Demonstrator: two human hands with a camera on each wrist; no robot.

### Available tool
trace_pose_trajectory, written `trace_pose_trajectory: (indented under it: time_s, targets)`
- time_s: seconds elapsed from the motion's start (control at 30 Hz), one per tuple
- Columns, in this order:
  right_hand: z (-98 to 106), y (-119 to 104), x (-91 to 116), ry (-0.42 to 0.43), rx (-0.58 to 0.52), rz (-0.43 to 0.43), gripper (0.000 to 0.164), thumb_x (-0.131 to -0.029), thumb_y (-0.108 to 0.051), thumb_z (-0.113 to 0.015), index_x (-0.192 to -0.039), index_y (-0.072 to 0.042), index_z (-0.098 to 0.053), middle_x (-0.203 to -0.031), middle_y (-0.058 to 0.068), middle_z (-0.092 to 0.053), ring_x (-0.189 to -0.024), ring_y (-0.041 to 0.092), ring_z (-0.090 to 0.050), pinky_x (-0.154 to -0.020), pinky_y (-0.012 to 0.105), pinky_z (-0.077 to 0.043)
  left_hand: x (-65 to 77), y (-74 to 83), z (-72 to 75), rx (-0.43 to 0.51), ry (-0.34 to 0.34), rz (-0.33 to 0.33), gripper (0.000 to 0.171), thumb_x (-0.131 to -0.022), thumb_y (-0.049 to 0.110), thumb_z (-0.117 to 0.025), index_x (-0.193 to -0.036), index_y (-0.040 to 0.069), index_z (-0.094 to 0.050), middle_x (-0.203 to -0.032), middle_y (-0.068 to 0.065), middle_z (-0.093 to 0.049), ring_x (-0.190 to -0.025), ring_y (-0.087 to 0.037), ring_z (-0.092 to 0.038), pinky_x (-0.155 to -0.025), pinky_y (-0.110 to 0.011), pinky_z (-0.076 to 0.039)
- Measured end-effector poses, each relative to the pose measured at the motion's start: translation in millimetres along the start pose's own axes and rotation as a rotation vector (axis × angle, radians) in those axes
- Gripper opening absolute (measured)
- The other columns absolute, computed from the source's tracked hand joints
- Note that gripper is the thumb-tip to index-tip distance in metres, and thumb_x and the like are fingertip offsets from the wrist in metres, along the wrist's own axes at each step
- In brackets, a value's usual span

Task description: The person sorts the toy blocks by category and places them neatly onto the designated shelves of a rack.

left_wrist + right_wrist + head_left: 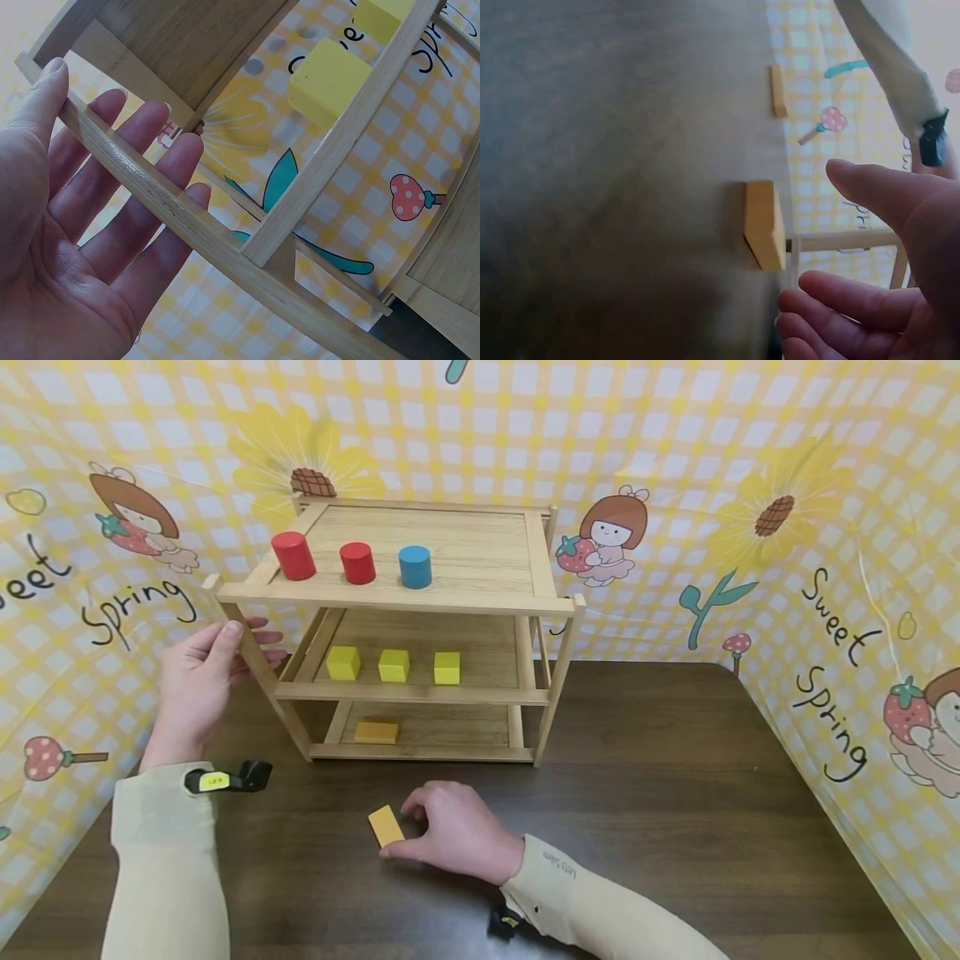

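Note:
At the left front post (157, 187) of a wooden three-tier shelf (397, 597), my left hand (198, 672) holds on, thumb on the near side and fingers stretched behind it. My right hand (461, 831) is low over the table in front of the shelf, thumb and fingers parted. Just off its fingertips lies an orange rectangular block (386, 825). In the right wrist view this block (763, 225) rests on the tabletop, apart from the spread fingers, with another orange block (778, 90) farther off.
Two red cylinders (292, 556) (357, 563) and a blue cylinder (416, 567) stand on the top tier. Three yellow cubes (393, 666) line the middle tier. An orange block (377, 732) lies on the bottom tier. Checked cloth (480, 435) walls surround the dark wooden table (660, 793).

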State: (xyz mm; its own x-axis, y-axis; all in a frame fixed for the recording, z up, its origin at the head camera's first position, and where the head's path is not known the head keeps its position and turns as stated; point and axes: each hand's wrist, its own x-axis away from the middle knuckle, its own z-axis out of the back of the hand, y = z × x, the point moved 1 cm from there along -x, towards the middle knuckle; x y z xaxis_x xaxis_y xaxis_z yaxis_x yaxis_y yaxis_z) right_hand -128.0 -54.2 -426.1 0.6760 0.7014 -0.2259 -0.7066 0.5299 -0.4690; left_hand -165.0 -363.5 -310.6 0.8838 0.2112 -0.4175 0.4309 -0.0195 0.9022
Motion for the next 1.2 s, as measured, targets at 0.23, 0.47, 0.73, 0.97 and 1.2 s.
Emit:
trace_pose_trajectory:
  time_s: [0.23,0.47,0.73,0.97,1.2]
  targets:
    - [-11.0,-4.7,0.8,-0.023,0.063,-0.011,0.048,-0.069,-0.059,-0.089,-0.083,-0.017,-0.07,-0.073,-0.015,-0.056,-0.063,0.0,-0.047,-0.059,0.016,-0.04,0.6,1.6,-1.0,0.005,0.002,0.003,0.04,-0.104,0.023,-0.057,-0.124,-0.011,-0.066,-0.1,-0.009,-0.076,-0.085,-0.019,-0.075,-0.079,-0.024,-0.058]
    - [-19.1,-3.4,-1.2,-0.024,0.139,0.008,0.044,-0.07,-0.058,-0.088,-0.072,-0.022,-0.062,-0.066,-0.016,-0.049,-0.057,0.002,-0.044,-0.054,0.018,-0.039,0.5,1.2,-0.8,0.007,-0.002,0.003,0.041,-0.104,0.022,-0.057,-0.125,-0.012,-0.065,-0.101,-0.01,-0.076,-0.085,-0.019,-0.075,-0.078,-0.024,-0.058]
    - [-21.1,-7.2,-6.7,-0.051,0.198,0.001,0.047,-0.07,-0.06,-0.086,-0.066,-0.024,-0.057,-0.061,-0.016,-0.047,-0.055,0.003,-0.044,-0.051,0.021,-0.039,0.5,-0.4,0.4,-0.005,0.002,0.0,0.041,-0.104,0.023,-0.057,-0.125,-0.012,-0.065,-0.101,-0.009,-0.076,-0.086,-0.018,-0.075,-0.078,-0.024,-0.058]
    - [-17.0,-2.7,-6.3,-0.093,0.205,-0.01,0.042,-0.073,-0.05,-0.086,-0.064,-0.025,-0.054,-0.059,-0.015,-0.045,-0.052,0.005,-0.042,-0.047,0.022,-0.035,0.2,-0.5,0.6,-0.001,-0.001,-0.001,0.041,-0.104,0.023,-0.057,-0.125,-0.012,-0.065,-0.101,-0.009,-0.076,-0.085,-0.018,-0.075,-0.078,-0.024,-0.058]
    - [-6.5,10.6,-7.1,-0.036,0.106,-0.018,0.03,-0.075,-0.042,-0.087,-0.074,-0.02,-0.067,-0.067,-0.015,-0.053,-0.058,0.001,-0.046,-0.054,0.018,-0.038,-0.5,-0.1,0.0,0.007,-0.007,-0.004,0.042,-0.104,0.022,-0.057,-0.125,-0.014,-0.064,-0.1,-0.01,-0.076,-0.084,-0.019,-0.075,-0.077,-0.024,-0.058]
